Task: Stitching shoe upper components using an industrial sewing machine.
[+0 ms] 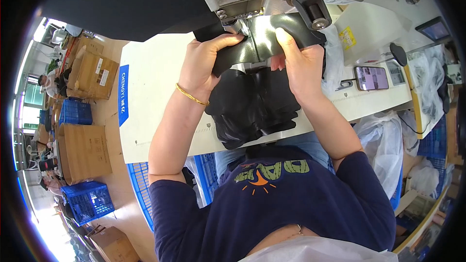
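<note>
A shiny black sheet piece, leather-like and with a seam down its middle, is stretched between my hands beneath the head of a sewing machine. My left hand grips its left side, thumb on top beside the machine's foot. On the right side, my right hand pinches it with the thumb on top and fingers underneath. The needle area is partly hidden by the machine's metal parts. Close below my hands, a stack of black pieces lies on the white sewing table and hangs toward its front edge.
A phone lies on the table at the right, near clear plastic. Blue crates and cardboard boxes stand on the floor at left. White plastic bags are at right. Another person sits far left.
</note>
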### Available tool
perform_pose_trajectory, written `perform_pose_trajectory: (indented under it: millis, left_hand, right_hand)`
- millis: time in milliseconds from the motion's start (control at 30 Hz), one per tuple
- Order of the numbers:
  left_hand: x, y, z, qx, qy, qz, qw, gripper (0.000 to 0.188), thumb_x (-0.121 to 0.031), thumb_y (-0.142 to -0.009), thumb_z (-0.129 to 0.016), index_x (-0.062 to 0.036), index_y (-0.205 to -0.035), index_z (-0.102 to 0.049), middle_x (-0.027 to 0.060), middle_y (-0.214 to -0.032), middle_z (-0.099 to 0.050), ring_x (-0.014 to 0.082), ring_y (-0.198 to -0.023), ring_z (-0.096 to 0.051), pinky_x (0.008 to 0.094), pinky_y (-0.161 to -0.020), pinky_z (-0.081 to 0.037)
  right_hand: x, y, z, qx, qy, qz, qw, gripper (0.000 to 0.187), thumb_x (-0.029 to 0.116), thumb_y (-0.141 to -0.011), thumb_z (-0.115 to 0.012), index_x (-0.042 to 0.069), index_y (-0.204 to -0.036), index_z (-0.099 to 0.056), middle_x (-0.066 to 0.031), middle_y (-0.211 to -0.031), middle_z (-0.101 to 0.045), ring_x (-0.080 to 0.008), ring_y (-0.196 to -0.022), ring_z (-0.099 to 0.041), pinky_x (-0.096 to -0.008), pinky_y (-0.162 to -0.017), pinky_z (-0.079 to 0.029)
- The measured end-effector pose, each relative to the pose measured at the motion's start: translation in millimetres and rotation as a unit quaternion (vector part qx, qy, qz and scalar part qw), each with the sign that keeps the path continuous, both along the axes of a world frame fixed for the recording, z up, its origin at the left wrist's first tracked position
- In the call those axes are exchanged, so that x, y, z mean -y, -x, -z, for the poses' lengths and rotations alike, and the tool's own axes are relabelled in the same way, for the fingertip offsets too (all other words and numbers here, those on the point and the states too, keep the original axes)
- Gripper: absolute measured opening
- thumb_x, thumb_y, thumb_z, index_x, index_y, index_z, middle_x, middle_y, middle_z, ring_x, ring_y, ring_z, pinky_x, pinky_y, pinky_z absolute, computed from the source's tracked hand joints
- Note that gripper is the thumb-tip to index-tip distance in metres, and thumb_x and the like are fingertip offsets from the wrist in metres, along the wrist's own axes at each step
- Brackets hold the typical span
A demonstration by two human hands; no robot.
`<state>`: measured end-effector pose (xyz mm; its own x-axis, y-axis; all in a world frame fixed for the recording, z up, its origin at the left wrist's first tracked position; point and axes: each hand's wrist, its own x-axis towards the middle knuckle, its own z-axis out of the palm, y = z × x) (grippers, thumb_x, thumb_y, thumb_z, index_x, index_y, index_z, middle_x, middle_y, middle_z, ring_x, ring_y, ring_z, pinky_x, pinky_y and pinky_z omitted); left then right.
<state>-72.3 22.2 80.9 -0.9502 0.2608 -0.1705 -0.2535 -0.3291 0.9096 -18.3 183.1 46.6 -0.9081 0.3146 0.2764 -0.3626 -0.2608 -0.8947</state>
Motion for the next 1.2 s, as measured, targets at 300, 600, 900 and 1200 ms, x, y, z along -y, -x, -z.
perform_pose_trajectory:
  millis: [300,600,900,1200]
  left_hand:
    - [-0.3,0.2,-1.6,-0.005,0.022,0.004,1.000,0.010,0.005,-0.076,-0.066,0.0068,-0.086,-0.067,0.0107,-0.084,-0.066,0.0168,-0.074,-0.065,0.0258,-0.066,-0.053]
    - [0.0,2.8,0.8,-0.012,0.018,0.004,1.000,0.010,0.004,-0.077,-0.065,0.0084,-0.086,-0.067,0.0116,-0.084,-0.067,0.0169,-0.073,-0.065,0.0252,-0.066,-0.053]
    - [-1.0,-1.5,-2.8,-0.016,0.028,-0.002,0.999,0.012,0.005,-0.077,-0.065,0.0091,-0.088,-0.067,0.0131,-0.085,-0.067,0.0180,-0.073,-0.066,0.0261,-0.066,-0.054]
    - [1.4,0.7,0.2,-0.025,0.024,0.003,0.999,0.013,0.006,-0.076,-0.065,0.0100,-0.088,-0.067,0.0138,-0.084,-0.067,0.0188,-0.072,-0.066,0.0263,-0.064,-0.055]
  right_hand:
    - [-3.2,0.8,-1.3,-0.004,-0.022,-0.006,1.000,0.021,0.010,-0.092,-0.054,-0.004,-0.080,-0.062,-0.0050,-0.063,-0.058,-0.0103,-0.048,-0.051,-0.0240,-0.043,-0.041]
    - [-1.6,1.6,-1.3,-0.009,-0.032,-0.001,0.999,0.016,0.008,-0.093,-0.052,-0.005,-0.086,-0.060,-0.0051,-0.067,-0.058,-0.0105,-0.048,-0.052,-0.0241,-0.042,-0.041]
    - [0.3,0.6,-2.2,-0.005,-0.032,0.015,0.999,0.022,0.019,-0.089,-0.060,-0.002,-0.082,-0.064,-0.0044,-0.061,-0.058,-0.0131,-0.046,-0.055,-0.0233,-0.043,-0.036]
    - [-1.9,1.1,-3.5,0.009,-0.051,0.014,0.999,0.022,0.019,-0.088,-0.060,-0.002,-0.084,-0.064,-0.0059,-0.061,-0.060,-0.0110,-0.047,-0.053,-0.0225,-0.044,-0.036]
